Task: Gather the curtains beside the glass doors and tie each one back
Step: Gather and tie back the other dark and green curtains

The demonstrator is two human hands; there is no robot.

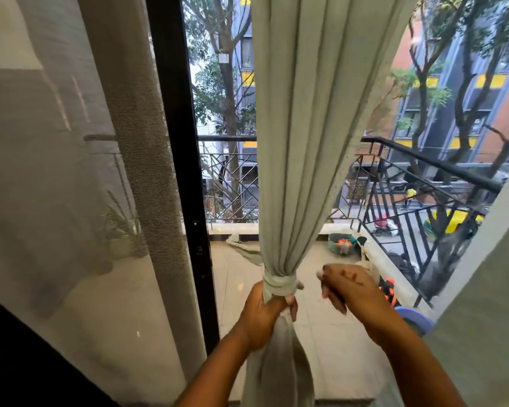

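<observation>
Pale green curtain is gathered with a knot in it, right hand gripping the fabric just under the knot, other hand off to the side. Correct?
Wrong hand. The head view shows the left hand gripping the curtain just under the knot; the right hand is the one off to the side, apart from the fabric. The rest stands.

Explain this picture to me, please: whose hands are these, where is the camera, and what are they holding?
There is no machine here. A person wears one camera on the head, so you look down at their own two hands. The left hand grips the pale green curtain just under the tie wrapped round its gathered folds. The right hand is beside the tie, fingers curled; it is blurred, so I cannot tell whether it holds anything. On the left hang a sheer curtain and the black door frame. Behind is a balcony with a black railing.
</observation>
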